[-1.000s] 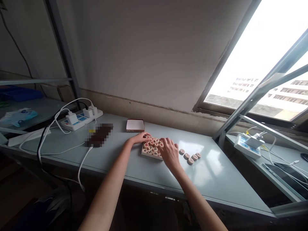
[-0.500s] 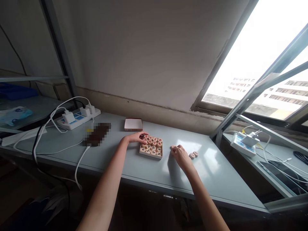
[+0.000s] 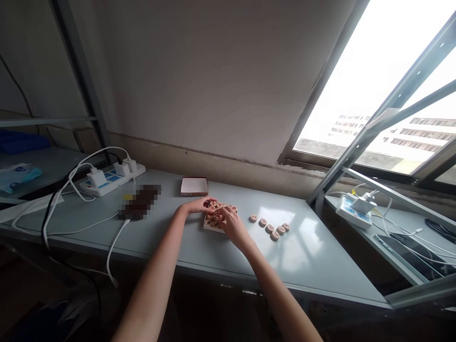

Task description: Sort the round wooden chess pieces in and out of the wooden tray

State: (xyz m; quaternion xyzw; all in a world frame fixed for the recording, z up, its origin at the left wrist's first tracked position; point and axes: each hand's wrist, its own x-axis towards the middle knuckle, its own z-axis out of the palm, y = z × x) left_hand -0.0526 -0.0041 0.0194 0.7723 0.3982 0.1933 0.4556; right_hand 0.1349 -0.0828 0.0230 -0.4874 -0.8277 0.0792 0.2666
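Observation:
A shallow box (image 3: 213,230) stands on the table, filled with round wooden Chinese chess pieces (image 3: 215,224) marked in red and black. At the box's left rear corner my left hand (image 3: 198,205) grips the edge with curled fingers. My right hand (image 3: 233,224) reaches over the right part of the box and hides many pieces there. Between its fingertips is a red-marked Chinese chess piece (image 3: 219,216), low over the others. To the right, several loose chess pieces (image 3: 270,228) lie in a bent row on the table.
Behind the box lies its open lid (image 3: 194,185), pale inside. A power strip (image 3: 112,180) with white chargers and trailing cables sits at the left, near a pixelated dark object (image 3: 140,202). A metal frame post (image 3: 322,199) and another power strip (image 3: 354,212) are at the right.
My right hand has moved left from the loose pieces to the box, bringing a chess piece. More loose pieces are now uncovered. My left hand stays at the box; the view has shifted slightly.

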